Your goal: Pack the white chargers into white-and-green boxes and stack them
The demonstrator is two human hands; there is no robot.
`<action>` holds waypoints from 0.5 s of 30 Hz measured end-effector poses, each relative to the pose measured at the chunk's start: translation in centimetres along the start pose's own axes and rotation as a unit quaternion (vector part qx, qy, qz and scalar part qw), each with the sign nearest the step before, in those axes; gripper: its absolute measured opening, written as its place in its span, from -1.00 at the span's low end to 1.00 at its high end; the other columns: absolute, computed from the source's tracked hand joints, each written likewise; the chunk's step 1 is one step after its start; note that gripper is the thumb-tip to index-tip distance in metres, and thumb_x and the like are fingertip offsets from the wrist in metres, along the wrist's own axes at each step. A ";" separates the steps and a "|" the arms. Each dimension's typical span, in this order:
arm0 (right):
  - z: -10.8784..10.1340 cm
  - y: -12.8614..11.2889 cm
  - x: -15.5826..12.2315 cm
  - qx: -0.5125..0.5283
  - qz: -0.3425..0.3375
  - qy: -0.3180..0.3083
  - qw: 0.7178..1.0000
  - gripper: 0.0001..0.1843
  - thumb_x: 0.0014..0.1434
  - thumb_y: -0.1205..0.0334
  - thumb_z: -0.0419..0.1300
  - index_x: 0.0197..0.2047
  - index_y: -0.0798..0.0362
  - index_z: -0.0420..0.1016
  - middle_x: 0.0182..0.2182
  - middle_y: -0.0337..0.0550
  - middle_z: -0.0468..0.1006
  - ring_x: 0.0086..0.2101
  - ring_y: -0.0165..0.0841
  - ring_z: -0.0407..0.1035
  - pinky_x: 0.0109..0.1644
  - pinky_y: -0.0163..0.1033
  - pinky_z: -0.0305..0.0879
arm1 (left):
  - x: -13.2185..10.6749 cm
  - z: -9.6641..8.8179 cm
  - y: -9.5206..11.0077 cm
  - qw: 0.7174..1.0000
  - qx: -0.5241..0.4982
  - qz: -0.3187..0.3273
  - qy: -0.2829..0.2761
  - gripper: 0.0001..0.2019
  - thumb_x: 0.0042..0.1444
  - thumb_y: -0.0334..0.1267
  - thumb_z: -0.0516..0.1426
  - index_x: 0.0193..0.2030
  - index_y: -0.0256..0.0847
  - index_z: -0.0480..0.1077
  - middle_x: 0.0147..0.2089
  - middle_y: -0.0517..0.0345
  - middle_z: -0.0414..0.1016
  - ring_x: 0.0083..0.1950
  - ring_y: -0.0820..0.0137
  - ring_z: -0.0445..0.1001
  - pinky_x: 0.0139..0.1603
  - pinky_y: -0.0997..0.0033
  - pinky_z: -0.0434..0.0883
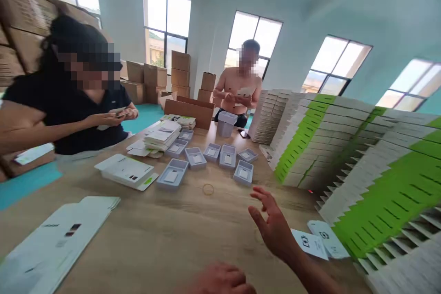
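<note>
Right hand: my right hand (272, 225) is open wide at 1 o'clock, fingers spread above the table (148, 243), holding nothing.

Left hand: my left hand (217, 280) sits at 6 o'clock, cut off by the bottom edge. Its knuckles show and the fingers look curled; I cannot tell whether it holds anything.

Nearest things: two white printed cards (319, 241) lie on the table at 2 o'clock, just beside my right hand. A rubber band (208, 189) lies at 12 o'clock, nearer the trays.

Trays: grey-blue plastic trays (212, 152) stand in a loose cluster at 12 o'clock, each with a small white item inside.

Left side: a white box (124, 170) sits at 11 o'clock, and a flat white carton (51, 248) lies at 9 o'clock.

Right side: tall rows of green-and-white cartons (382, 193) are stacked at 3 o'clock.

Co-workers: one person (76, 124) at 10 o'clock holds a small white item in both hands. Another person (241, 87) across the table at 12 o'clock does the same.

Far end: a phone (244, 134) lies beside a grey bin (225, 124), and cardboard boxes (189, 110) stand behind them.
</note>
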State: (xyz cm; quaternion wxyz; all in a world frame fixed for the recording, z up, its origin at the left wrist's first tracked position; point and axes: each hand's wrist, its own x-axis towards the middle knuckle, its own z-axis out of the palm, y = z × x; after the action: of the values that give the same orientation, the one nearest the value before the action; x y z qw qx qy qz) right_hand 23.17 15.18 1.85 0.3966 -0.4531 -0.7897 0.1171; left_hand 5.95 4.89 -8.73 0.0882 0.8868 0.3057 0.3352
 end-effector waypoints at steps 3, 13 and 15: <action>5.4 -0.9 -9.3 0.118 0.110 -0.078 0.984 -0.59 0.31 -0.10 0.09 -0.04 0.00 0.57 -0.03 0.04 0.63 -0.09 -0.15 0.54 -0.10 -0.13 0.50 | -0.6 -1.4 1.9 0.995 0.078 0.057 0.026 -0.91 0.22 -0.25 0.19 -0.31 -0.16 0.48 -0.50 0.25 0.51 -0.52 0.47 0.45 -0.55 0.49 0.32; 4.4 -2.3 -9.2 0.109 0.127 -0.176 0.970 -0.53 0.16 -0.17 0.10 -0.17 0.02 0.57 -0.25 -0.04 0.66 -0.26 -0.13 0.52 -0.17 -0.07 0.41 | -7.4 -18.0 2.2 0.900 0.238 -0.358 0.073 -0.73 0.32 -0.25 0.05 0.10 -0.18 0.41 0.02 -0.07 0.58 0.02 0.24 0.56 0.11 0.25 0.45; 4.4 -2.8 -9.3 0.104 0.117 -0.185 0.970 -0.55 0.16 -0.16 0.08 -0.19 0.02 0.57 -0.29 -0.05 0.66 -0.30 -0.15 0.51 -0.20 -0.08 0.39 | -12.6 -23.0 1.3 0.836 0.284 -0.461 0.087 -0.70 0.24 -0.22 0.11 0.05 -0.29 0.42 0.07 -0.28 0.52 0.13 0.00 0.48 0.16 -0.02 0.41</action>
State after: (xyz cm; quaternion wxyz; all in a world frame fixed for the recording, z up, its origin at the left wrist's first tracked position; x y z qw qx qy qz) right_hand 20.78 6.91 -4.36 0.2722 -0.4692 -0.7743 0.3259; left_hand -15.78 -4.80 2.43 -0.0504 0.5963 0.7677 0.2293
